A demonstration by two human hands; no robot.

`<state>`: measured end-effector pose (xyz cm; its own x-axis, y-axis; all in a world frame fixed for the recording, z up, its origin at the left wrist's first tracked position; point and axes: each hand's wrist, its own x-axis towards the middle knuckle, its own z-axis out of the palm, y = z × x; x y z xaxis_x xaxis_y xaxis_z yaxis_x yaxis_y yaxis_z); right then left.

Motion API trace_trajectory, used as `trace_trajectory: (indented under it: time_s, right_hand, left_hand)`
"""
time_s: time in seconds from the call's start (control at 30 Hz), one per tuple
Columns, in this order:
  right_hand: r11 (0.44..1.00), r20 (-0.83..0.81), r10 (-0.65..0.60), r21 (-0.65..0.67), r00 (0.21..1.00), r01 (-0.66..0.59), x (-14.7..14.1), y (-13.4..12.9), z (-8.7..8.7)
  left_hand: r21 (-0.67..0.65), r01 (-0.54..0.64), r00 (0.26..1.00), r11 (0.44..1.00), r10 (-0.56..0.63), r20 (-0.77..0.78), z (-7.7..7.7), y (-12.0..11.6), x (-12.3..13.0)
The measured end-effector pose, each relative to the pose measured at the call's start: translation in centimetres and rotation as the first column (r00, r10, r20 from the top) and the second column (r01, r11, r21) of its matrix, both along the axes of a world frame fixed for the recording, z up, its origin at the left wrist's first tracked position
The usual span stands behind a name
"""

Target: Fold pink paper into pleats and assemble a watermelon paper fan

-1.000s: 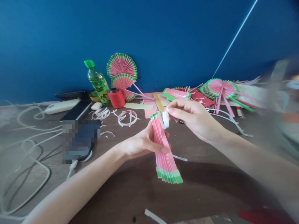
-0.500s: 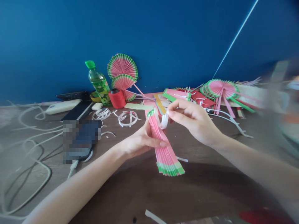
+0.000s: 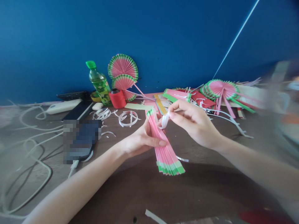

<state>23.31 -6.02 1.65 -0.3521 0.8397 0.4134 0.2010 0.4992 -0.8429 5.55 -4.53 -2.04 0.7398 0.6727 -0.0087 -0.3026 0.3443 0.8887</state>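
A pleated pink paper fan (image 3: 167, 155) with green and white ends is gripped by my left hand (image 3: 142, 138), its thumb across the folds and the other fingers behind. The fan's far end is pinched narrow, while the near end spreads a little. My right hand (image 3: 191, 123) pinches a curled white strip (image 3: 164, 120), which looks like tape backing, between thumb and fingertips. That strip loops down beside the far end of the fan; whether it is still attached there I cannot tell.
Behind the hands lie a yellow ruler (image 3: 160, 104) and another folded fan (image 3: 177, 95). Finished round fans (image 3: 219, 88) are piled at the right. A green bottle (image 3: 100, 84), a red thread spool (image 3: 117, 99), a phone (image 3: 81, 140) and white cables (image 3: 48, 168) occupy the left.
The white strip's curl has tightened and lifted slightly, as my right hand moved a touch to the right. My left hand and the fan have barely moved.
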Motion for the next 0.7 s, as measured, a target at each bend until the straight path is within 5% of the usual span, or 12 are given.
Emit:
trace_trajectory:
  time_s: [0.27, 0.7]
  right_hand:
    - [0.993, 0.062, 0.114, -0.006, 0.992, -0.114, 0.1, -0.2, -0.1]
    - [0.938, 0.340, 0.006, 0.325, 0.940, -0.124, -0.4, -0.4, -0.1]
  left_hand:
    - [0.031, -0.014, 1.000, 0.999, 0.014, 0.013, 0.4, 0.2, -0.3]
    - [-0.171, -0.118, 0.969, 0.978, 0.151, 0.196, 1.1, 0.6, 0.4]
